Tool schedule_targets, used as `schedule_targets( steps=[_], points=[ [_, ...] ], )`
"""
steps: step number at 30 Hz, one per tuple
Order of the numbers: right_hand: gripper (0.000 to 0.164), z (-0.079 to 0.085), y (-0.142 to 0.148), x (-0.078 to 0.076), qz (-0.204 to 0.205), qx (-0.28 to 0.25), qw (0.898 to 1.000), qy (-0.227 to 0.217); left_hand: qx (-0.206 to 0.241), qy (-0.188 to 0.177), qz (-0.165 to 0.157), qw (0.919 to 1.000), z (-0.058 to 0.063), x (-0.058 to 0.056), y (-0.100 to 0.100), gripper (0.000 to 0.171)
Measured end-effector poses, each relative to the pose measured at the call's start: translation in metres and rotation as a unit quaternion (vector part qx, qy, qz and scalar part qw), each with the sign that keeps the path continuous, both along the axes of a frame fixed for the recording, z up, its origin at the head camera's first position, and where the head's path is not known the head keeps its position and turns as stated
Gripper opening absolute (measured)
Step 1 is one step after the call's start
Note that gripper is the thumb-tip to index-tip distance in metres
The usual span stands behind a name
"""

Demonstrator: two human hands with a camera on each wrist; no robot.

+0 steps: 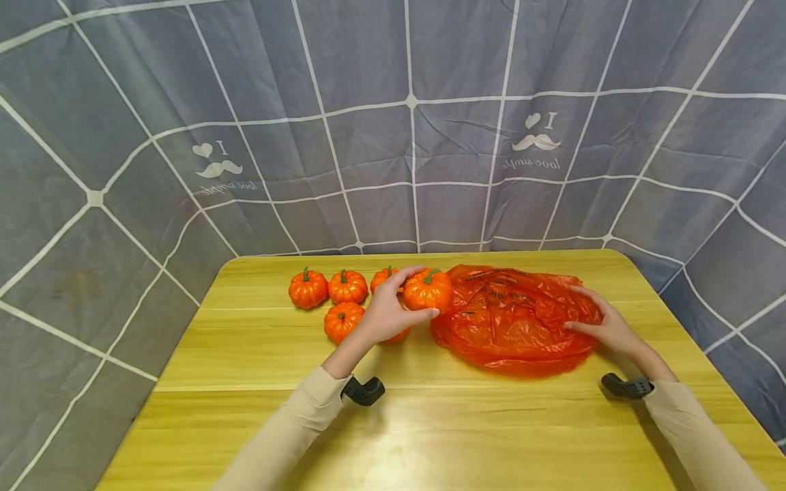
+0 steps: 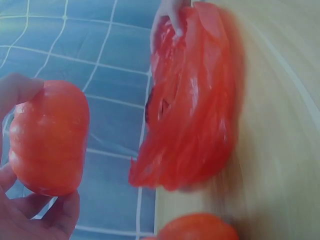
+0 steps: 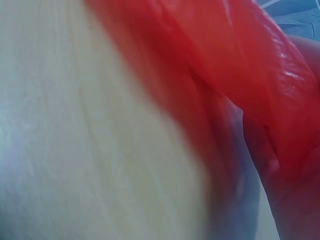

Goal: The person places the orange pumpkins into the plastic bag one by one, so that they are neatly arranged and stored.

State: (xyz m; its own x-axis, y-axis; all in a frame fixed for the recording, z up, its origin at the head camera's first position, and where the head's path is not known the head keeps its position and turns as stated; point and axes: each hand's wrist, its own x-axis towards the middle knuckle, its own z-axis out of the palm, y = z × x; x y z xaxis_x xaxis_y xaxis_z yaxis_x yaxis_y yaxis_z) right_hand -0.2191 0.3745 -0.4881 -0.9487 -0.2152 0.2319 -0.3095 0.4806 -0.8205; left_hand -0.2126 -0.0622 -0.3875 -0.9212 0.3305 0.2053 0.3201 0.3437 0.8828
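My left hand (image 1: 388, 312) grips a small orange pumpkin (image 1: 428, 293) with a green stem, thumb on the near side and fingers over the far side. In the left wrist view this pumpkin (image 2: 50, 137) is raised off the table. A thin red plastic bag (image 1: 510, 327) with dark print lies crumpled just to its right. At the bag's right end, my right hand (image 1: 613, 332) holds the plastic, thumb on top. Close up in the right wrist view, the bag film (image 3: 220, 55) drapes over the fingers and partly hides them.
Several more pumpkins stand left of the bag, among them one at the far left (image 1: 308, 288) and one in front (image 1: 342, 322); my left hand partly covers others. Beyond the wooden table (image 1: 430, 423) hangs a grey-blue checked curtain (image 1: 374, 157).
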Motion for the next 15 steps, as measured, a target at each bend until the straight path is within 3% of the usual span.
schedule_targets(
  steps=[15],
  points=[
    [0.062,0.002,0.001,-0.001,0.014,-0.060,0.998,-0.013,-0.007,-0.015,-0.015,0.9998,0.002,-0.006,0.054,0.073]
  ],
)
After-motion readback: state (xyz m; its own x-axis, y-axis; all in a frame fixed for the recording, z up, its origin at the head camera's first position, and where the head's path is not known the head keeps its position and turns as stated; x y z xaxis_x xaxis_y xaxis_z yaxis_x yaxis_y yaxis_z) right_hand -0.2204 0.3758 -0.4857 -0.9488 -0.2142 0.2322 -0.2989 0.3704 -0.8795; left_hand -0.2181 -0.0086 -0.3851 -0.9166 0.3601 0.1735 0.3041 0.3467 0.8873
